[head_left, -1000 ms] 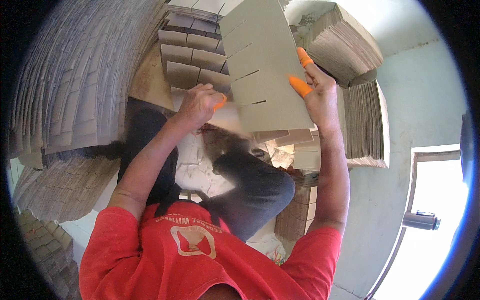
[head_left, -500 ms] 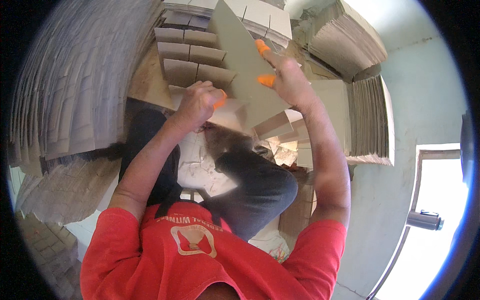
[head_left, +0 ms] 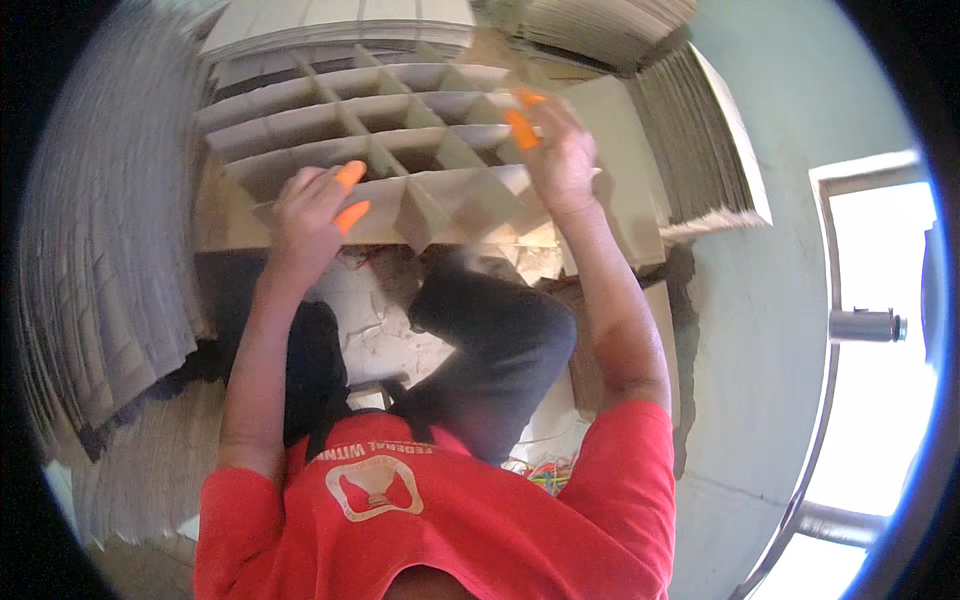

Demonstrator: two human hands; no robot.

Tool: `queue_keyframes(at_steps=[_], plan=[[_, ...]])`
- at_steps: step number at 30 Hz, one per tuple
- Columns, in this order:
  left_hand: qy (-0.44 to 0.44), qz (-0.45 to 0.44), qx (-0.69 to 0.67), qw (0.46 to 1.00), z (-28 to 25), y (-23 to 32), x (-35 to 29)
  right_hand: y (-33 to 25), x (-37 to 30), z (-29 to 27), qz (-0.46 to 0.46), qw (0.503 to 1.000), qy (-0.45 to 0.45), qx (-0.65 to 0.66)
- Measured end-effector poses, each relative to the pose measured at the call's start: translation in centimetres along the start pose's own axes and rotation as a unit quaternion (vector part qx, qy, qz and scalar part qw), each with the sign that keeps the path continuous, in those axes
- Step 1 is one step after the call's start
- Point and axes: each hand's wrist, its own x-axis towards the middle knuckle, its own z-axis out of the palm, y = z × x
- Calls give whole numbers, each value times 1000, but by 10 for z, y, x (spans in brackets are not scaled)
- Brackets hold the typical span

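A grey cardboard partition grid (head_left: pixel 380 190) made of slotted strips lies in front of me, its crossed strips forming several open cells. My left hand (head_left: pixel 308 215) grips the left part of its nearest strip, with orange covers on the thumb and a finger. At the right end of the grid, my right hand (head_left: pixel 562 158) has its orange-covered thumb and finger around the strip ends; motion blurs these tips slightly. Long cross strips run diagonally between the two hands.
Tall stacks of cardboard (head_left: pixel 110 230) rise at the left. More card stacks stand at the far side (head_left: pixel 340 25) and at the right (head_left: pixel 700 140). Flat card sheets (head_left: pixel 615 160) lie right of the grid. Beyond is a pale wall (head_left: pixel 740 370) with a bright opening.
The wide card sheet my right hand held upright over the strips is now among the grid's cross strips. My left hand moved left along the near strip, and the view shifted.
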Motion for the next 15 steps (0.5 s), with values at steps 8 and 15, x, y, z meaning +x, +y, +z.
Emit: queue_keyframes(at_steps=[8, 15], plan=[[32, 6, 157, 987, -23, -17, -22, 178, -134, -81, 295, 811, -192, -467], [7, -63, 105, 992, -26, -22, -26, 219, -134, -102, 287, 904, -85, -305]])
